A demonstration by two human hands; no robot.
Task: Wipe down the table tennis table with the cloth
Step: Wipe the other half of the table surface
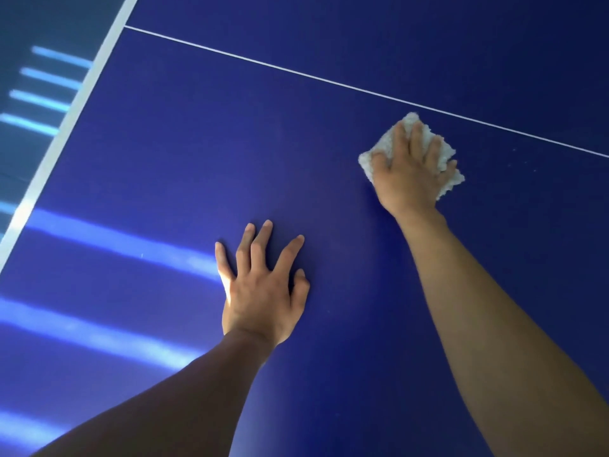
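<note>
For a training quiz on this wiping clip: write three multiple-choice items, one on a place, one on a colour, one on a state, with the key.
1. Where is the cloth?
A. Under the right hand, just this side of the thin white line
B. Under the left hand
C. Hanging off the table's edge

2. What colour is the table?
A. Green
B. Blue
C. Black

3. What is the left hand doing?
A. Gripping a second cloth
B. Raised clear of the table
C. Resting empty on the table, fingers spread

Key:
1 A: white cloth shows around the right hand, short of the line.
2 B: the whole top is deep blue with white lines.
3 C: the left hand lies on the surface with nothing under or in it.
</note>
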